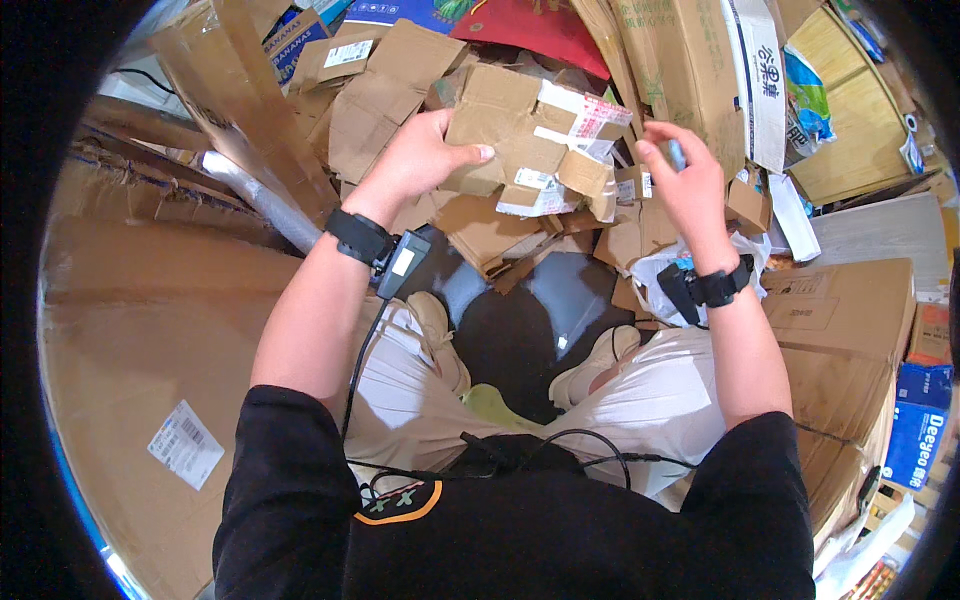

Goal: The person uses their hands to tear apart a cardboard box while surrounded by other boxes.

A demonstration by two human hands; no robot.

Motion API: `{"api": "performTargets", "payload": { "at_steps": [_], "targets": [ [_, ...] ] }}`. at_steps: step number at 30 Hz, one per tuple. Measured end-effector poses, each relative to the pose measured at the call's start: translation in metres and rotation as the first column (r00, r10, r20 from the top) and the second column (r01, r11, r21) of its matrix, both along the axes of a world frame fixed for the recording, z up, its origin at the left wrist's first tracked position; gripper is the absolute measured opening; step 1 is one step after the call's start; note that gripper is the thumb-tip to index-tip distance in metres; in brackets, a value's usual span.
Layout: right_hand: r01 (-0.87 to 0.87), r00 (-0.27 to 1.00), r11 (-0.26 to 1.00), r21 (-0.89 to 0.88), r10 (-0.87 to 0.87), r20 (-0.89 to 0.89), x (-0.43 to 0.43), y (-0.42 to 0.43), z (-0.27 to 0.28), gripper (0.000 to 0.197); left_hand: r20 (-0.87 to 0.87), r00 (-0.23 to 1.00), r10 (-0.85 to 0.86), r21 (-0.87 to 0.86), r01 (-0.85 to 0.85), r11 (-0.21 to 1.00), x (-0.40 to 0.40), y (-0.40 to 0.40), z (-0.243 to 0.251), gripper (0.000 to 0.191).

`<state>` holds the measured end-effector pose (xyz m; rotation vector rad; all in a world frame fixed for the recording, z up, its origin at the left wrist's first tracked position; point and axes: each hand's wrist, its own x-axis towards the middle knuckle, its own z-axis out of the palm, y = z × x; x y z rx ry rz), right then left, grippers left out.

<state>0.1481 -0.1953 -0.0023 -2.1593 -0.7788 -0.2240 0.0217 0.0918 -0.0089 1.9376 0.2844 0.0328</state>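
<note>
My left hand (412, 161) grips the left edge of a flattened cardboard box (510, 109), thumb on top. Torn flaps, white labels and strips of red-printed tape cover the box's right side. Just right of it, apart from the cardboard, is my right hand (691, 187). Its curled fingers hold a small light-blue object (677, 154), mostly hidden, so its kind is unclear. Under the held piece lies a pile of folded cardboard (480, 229), with more opened cardboard (379, 105) behind my left hand.
A large carton (150, 330) stands at my left, another carton (832, 315) at my right. Tall cardboard sheets (679, 75) lean at the back right. A white plastic bag (652, 281) sits below my right wrist. Cables run from the wrist devices across my lap.
</note>
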Motion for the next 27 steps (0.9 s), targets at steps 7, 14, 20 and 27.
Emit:
{"api": "performTargets", "payload": {
  "at_steps": [7,14,20,27],
  "targets": [
    [-0.03,0.963,0.999,-0.023,0.035,0.269,-0.028,0.009,0.016,0.033,0.044,0.995,-0.093,0.302,0.076,0.95,-0.006,-0.021,0.014,0.036],
    [-0.179,0.981,0.983,-0.044,0.174,-0.09,-0.029,0.01,-0.003,0.03,0.029,0.984,-0.178,0.347,0.157,0.925,-0.003,-0.029,0.013,0.037],
    [-0.172,0.911,0.984,0.036,0.173,-0.374,-0.037,0.017,0.005,0.028,0.147,0.984,-0.1,0.182,0.072,0.981,-0.001,-0.021,-0.018,0.063],
    [-0.163,0.918,0.986,0.046,0.168,-0.359,-0.044,0.021,0.003,0.031,0.538,0.808,-0.243,0.54,-0.109,0.835,-0.006,-0.069,-0.003,0.036]
  ]
}}
